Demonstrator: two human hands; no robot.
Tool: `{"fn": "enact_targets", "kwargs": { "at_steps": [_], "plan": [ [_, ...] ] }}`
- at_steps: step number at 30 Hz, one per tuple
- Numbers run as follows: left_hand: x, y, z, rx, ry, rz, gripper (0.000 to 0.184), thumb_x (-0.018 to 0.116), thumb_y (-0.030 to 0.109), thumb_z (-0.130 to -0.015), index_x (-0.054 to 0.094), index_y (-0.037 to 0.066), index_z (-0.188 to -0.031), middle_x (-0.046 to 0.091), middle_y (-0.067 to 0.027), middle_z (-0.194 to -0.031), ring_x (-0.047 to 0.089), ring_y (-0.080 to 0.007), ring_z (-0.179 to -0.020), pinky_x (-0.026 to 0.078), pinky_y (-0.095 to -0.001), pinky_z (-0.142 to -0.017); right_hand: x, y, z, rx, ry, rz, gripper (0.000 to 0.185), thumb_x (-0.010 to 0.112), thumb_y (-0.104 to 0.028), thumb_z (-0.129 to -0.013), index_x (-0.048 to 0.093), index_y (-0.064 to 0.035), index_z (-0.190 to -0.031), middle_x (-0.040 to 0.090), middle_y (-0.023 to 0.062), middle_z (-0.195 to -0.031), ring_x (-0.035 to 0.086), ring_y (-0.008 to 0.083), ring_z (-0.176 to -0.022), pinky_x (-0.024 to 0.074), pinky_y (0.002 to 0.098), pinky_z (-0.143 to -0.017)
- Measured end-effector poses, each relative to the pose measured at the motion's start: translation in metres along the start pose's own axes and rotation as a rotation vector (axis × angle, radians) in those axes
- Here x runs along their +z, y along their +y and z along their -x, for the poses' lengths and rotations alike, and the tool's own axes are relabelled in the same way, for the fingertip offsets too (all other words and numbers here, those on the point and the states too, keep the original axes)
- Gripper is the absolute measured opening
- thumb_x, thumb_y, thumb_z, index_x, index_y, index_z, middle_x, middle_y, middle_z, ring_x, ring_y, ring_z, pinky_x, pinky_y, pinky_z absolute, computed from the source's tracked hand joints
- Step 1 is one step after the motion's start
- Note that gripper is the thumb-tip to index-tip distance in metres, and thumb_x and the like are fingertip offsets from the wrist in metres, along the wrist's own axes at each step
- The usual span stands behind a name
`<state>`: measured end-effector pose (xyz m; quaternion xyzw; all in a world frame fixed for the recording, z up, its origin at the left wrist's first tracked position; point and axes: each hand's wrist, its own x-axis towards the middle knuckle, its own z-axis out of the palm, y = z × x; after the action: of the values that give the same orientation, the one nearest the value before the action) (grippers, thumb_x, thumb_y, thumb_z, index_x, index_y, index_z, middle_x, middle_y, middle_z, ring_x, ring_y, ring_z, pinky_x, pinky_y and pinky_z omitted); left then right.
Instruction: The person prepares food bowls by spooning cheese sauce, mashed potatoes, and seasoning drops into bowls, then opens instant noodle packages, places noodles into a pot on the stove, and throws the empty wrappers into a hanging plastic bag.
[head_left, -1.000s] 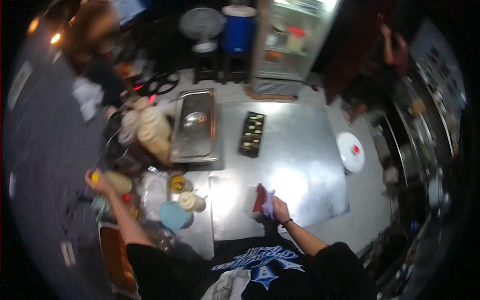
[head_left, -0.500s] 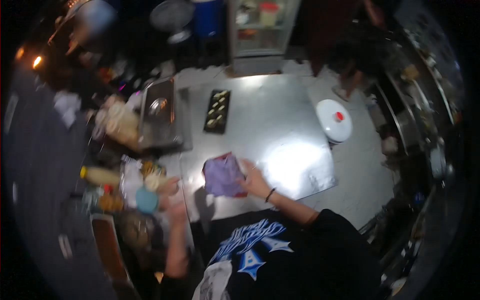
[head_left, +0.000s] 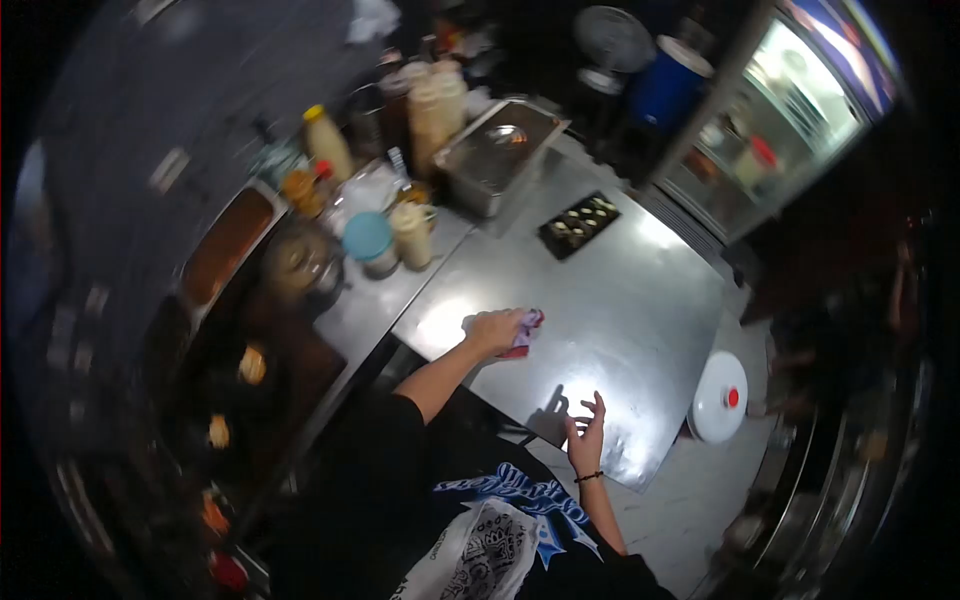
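Observation:
My left hand (head_left: 494, 330) is closed round a purple and red cloth (head_left: 527, 335), which is bunched up on the metal tabletop (head_left: 640, 300). Part of the cloth sticks out beyond the fingers; the rest is hidden under the palm. To the right and closer to my body, my right hand (head_left: 588, 435) hovers by the table's front edge, fingers spread and nothing in them. A dark bracelet is on that wrist. Further back on the table lies a black tray (head_left: 578, 226) with small pale pieces on it.
At the table's left back stands a steel container (head_left: 490, 165). Squeeze bottles (head_left: 425, 115) and a tub with a blue lid (head_left: 370, 240) crowd the left counter. A griddle (head_left: 290, 380) is at lower left. Beyond the table are a white lid (head_left: 718, 398) and a lit fridge (head_left: 770, 130).
My left hand has come from the left counter onto the cloth, which is now bunched rather than spread out. My right hand has let go of the cloth and drawn back. The view has turned left.

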<state>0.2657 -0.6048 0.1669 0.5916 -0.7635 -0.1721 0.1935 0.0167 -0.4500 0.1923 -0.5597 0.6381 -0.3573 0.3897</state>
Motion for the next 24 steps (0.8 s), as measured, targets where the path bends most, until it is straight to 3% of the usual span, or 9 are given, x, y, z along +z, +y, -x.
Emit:
{"fn": "enact_targets", "kwargs": {
  "at_steps": [2,5,9,11,14,17,19,22,24],
  "plan": [
    [-0.012,-0.002,0.029,-0.069,-0.122,0.05,0.031,0.049,0.039,-0.086,0.06,0.011,-0.089,0.066,-0.0137,-0.081,0.063,-0.0336,-0.076,0.048,-0.0456,-0.068,0.005,0.001,0.0,-0.001,-0.061,-0.019,0.071,0.062,-0.007,-0.081,0.023,-0.0051,-0.141,0.051,0.0151,-0.116,0.06,0.0196,-0.084,0.0505,0.0275,-0.066],
    [-0.032,-0.023,0.071,-0.294,-0.112,0.05,0.043,0.043,0.049,-0.088,0.064,0.012,-0.084,0.065,-0.0143,-0.076,0.063,-0.0339,-0.075,0.048,-0.0455,-0.067,0.022,-0.01,-0.009,0.007,-0.149,-0.011,0.07,0.06,-0.005,-0.081,0.022,-0.0051,-0.14,0.053,0.0148,-0.113,0.061,0.02,-0.081,0.0512,0.0284,-0.067],
    [-0.087,-0.071,0.1,-0.515,0.365,0.059,0.048,0.045,0.046,-0.09,0.065,0.005,-0.075,0.06,-0.0218,-0.065,0.06,-0.041,-0.062,0.046,-0.0497,-0.06,0.053,-0.036,-0.038,-0.138,-0.304,0.031,0.068,0.058,-0.004,-0.081,0.023,-0.0053,-0.139,0.056,0.014,-0.11,0.062,0.0214,-0.081,0.0514,0.0297,-0.066],
    [-0.112,-0.105,0.109,-0.412,0.582,-0.045,0.041,0.041,0.037,-0.093,0.062,0.01,-0.071,0.059,-0.0172,-0.059,0.059,-0.0395,-0.057,0.046,-0.0495,-0.053,0.079,-0.052,-0.056,-0.195,-0.357,0.07,0.067,0.058,-0.004,-0.081,0.023,-0.0064,-0.139,0.056,0.0138,-0.111,0.063,0.021,-0.081,0.0514,0.0295,-0.066],
    [-0.136,-0.138,0.122,-0.517,0.477,-0.089,0.027,0.048,0.032,-0.089,0.062,0.013,-0.079,0.063,-0.0154,-0.069,0.062,-0.036,-0.068,0.048,-0.0471,-0.063,0.131,-0.083,-0.087,-0.277,-0.419,0.026,0.066,0.059,-0.006,-0.082,0.025,-0.0072,-0.139,0.056,0.0139,-0.111,0.061,0.0197,-0.083,0.0509,0.0287,-0.065],
    [-0.146,-0.159,0.136,-0.476,0.532,-0.256,0.021,0.053,0.031,-0.085,0.061,0.014,-0.094,0.063,-0.0147,-0.099,0.059,-0.0318,-0.096,0.044,-0.0492,-0.079,0.196,-0.146,-0.11,-0.335,-0.458,-0.021,0.065,0.061,-0.005,-0.081,0.027,-0.0073,-0.138,0.055,0.0137,-0.111,0.059,0.0186,-0.085,0.0494,0.0285,-0.069],
    [-0.142,-0.166,0.154,-0.395,0.269,-0.356,0.049,0.062,0.037,-0.078,0.054,0.014,-0.12,0.04,-0.0155,-0.137,0.033,-0.0303,-0.131,0.014,-0.0579,-0.107,0.237,-0.183,-0.115,-0.34,-0.486,-0.052,0.065,0.062,-0.003,-0.08,0.03,-0.0075,-0.137,0.055,0.0133,-0.112,0.058,0.018,-0.086,0.0481,0.0287,-0.072],
    [-0.191,-0.165,0.167,-0.278,0.353,-0.19,0.048,0.062,0.043,-0.079,0.06,0.011,-0.114,0.041,-0.0145,-0.135,0.031,-0.0292,-0.131,0.014,-0.0546,-0.108,0.295,-0.21,-0.123,-0.633,-0.423,0.005,0.052,0.061,-0.011,-0.082,0.042,-0.0045,-0.13,0.056,0.0141,-0.113,0.057,0.0207,-0.088,0.0468,0.032,-0.075],
    [-0.23,-0.18,0.164,-0.378,0.441,-0.233,0.052,0.066,0.037,-0.076,0.056,0.005,-0.117,0.045,-0.0148,-0.13,0.037,-0.0283,-0.128,0.02,-0.0519,-0.107,0.32,-0.229,-0.113,-0.475,-0.396,-0.011,0.047,0.06,-0.008,-0.082,0.045,-0.0028,-0.126,0.059,0.0115,-0.102,0.059,0.0166,-0.083,0.0478,0.0288,-0.069]
  ]
}}
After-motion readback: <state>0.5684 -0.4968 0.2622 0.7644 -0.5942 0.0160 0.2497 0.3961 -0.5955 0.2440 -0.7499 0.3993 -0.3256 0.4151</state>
